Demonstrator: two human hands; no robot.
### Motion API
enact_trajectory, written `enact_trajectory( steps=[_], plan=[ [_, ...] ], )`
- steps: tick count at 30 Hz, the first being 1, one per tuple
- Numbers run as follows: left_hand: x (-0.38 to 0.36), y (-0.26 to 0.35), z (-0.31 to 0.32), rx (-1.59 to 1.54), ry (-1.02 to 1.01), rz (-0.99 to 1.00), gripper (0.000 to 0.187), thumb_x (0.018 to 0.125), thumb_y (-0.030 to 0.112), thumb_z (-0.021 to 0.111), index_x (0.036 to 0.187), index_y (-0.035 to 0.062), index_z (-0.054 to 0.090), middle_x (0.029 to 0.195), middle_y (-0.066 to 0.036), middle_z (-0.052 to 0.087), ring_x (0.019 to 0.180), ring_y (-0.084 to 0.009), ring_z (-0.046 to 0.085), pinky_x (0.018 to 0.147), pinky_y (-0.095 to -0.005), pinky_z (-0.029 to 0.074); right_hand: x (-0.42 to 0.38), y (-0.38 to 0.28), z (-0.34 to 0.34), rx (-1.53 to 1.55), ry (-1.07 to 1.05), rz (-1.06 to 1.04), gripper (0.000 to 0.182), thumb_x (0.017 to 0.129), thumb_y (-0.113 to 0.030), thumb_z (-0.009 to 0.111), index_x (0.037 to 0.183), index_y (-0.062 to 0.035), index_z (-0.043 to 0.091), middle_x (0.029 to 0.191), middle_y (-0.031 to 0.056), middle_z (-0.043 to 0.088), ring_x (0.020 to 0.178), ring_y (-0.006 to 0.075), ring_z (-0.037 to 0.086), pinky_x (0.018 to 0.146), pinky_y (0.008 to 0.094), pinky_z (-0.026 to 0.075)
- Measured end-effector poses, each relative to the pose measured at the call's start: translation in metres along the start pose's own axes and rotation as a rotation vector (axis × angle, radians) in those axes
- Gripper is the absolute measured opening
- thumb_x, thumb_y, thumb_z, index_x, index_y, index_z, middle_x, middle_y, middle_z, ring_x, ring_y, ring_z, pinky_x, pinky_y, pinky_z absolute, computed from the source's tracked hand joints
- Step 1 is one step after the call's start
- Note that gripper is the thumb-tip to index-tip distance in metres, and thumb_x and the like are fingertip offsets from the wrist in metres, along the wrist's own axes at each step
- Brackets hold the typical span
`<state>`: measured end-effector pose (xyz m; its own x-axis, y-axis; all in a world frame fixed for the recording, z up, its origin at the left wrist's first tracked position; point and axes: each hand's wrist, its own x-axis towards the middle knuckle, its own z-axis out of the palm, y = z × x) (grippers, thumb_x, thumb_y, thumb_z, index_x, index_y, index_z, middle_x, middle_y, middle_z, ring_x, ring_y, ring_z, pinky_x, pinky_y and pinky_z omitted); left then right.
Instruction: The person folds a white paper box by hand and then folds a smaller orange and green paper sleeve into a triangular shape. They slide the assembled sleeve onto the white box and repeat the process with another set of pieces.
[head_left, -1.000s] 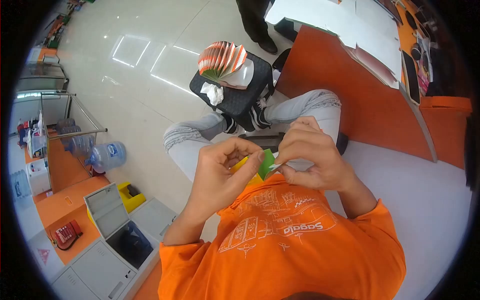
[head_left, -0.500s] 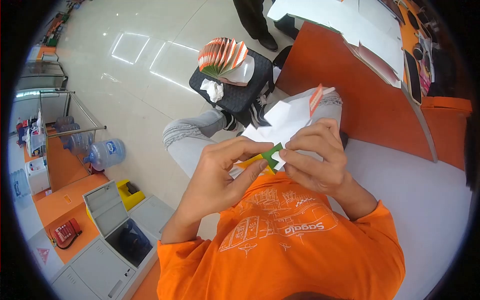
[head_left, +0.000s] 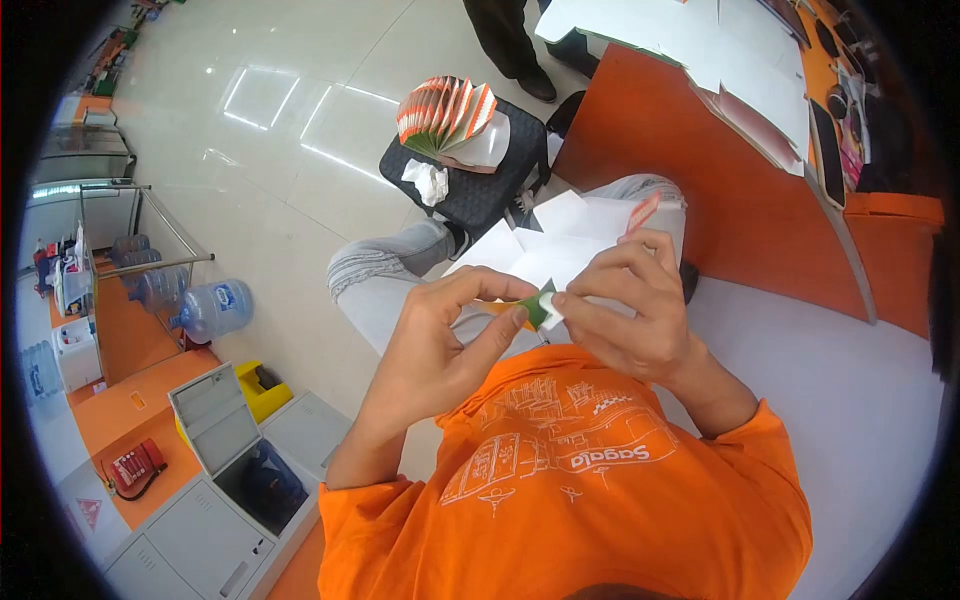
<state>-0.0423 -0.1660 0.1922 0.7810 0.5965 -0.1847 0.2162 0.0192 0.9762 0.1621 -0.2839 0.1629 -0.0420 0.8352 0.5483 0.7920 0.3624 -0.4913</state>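
Note:
Over my lap is a sheet of printed paper [head_left: 541, 306], white on most of what shows, with green and yellow-orange at the near corner. My left hand [head_left: 440, 345] pinches the coloured corner between thumb and forefinger. Just beside it, my right hand [head_left: 638, 310] has its fingertips closed on a small white edge of the same corner. White folded parts [head_left: 560, 225] of the paper spread beyond the hands, over the knees. A red-and-white patterned end [head_left: 643, 211] sticks up behind my right hand.
Ahead, a black stool [head_left: 470, 195] bears a fan of pleated orange-and-white papers [head_left: 445, 112] and a crumpled tissue [head_left: 428, 182]. White sheets [head_left: 690, 60] lie on the desk at right. A person's legs [head_left: 505, 40] stand beyond. Water bottles [head_left: 215, 308] and lockers [head_left: 200, 530] are at left.
The white parts of the paper have spread further left over my lap, and the red-and-white end has tilted lower. Both hands keep their pinch at the corner, barely shifted.

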Motion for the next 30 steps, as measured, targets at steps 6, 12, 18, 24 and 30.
enact_trajectory(
  steps=[6,12,18,24,30],
  plan=[
    [0.002,-0.001,-0.001,0.029,-0.043,-0.001,0.013,0.095,-0.001,0.066,0.107,-0.0029,0.071,0.098,-0.008,0.074,0.092,-0.0143,0.067,0.087,-0.0283,0.051,0.000,-0.008,0.000,-0.004,-0.016,-0.006,0.022,0.076,-0.012,0.084,0.097,-0.0110,0.078,0.096,-0.0030,0.069,0.089,0.0185,0.063,0.090,0.0451,0.039],
    [-0.002,0.001,0.002,0.204,0.017,0.048,0.013,0.094,-0.001,0.067,0.106,-0.0019,0.073,0.093,-0.009,0.075,0.092,-0.0146,0.068,0.087,-0.0284,0.051,-0.001,-0.010,0.003,-0.036,-0.019,0.017,0.023,0.075,-0.012,0.084,0.097,-0.0096,0.077,0.096,-0.0027,0.068,0.088,0.0191,0.062,0.087,0.0436,0.038],
    [0.001,0.001,-0.002,0.295,0.001,0.125,0.017,0.089,-0.001,0.073,0.106,0.0001,0.076,0.094,-0.010,0.075,0.090,-0.0181,0.069,0.086,-0.0318,0.051,0.000,-0.010,0.007,-0.060,-0.001,0.047,0.024,0.075,-0.011,0.083,0.098,-0.0077,0.077,0.094,-0.0016,0.067,0.087,0.0192,0.061,0.086,0.0431,0.039],
    [-0.001,0.001,-0.001,0.297,0.004,0.097,0.020,0.081,0.001,0.082,0.099,0.0010,0.074,0.094,-0.009,0.073,0.090,-0.0188,0.067,0.084,-0.0328,0.050,0.002,-0.005,0.002,0.101,-0.043,0.068,0.024,0.076,-0.007,0.082,0.099,-0.0071,0.077,0.093,-0.0007,0.067,0.087,0.0201,0.062,0.083,0.0382,0.039],
    [-0.005,-0.007,-0.003,0.297,0.024,0.031,0.021,0.079,0.006,0.084,0.098,0.0056,0.077,0.094,-0.009,0.072,0.100,-0.0265,0.064,0.105,-0.0432,0.041,0.004,0.003,0.003,0.800,-0.178,0.468,0.023,0.084,-0.002,0.080,0.106,0.0003,0.075,0.092,0.0054,0.067,0.089,0.0173,0.067,0.075,0.0310,0.054]
  ],
)
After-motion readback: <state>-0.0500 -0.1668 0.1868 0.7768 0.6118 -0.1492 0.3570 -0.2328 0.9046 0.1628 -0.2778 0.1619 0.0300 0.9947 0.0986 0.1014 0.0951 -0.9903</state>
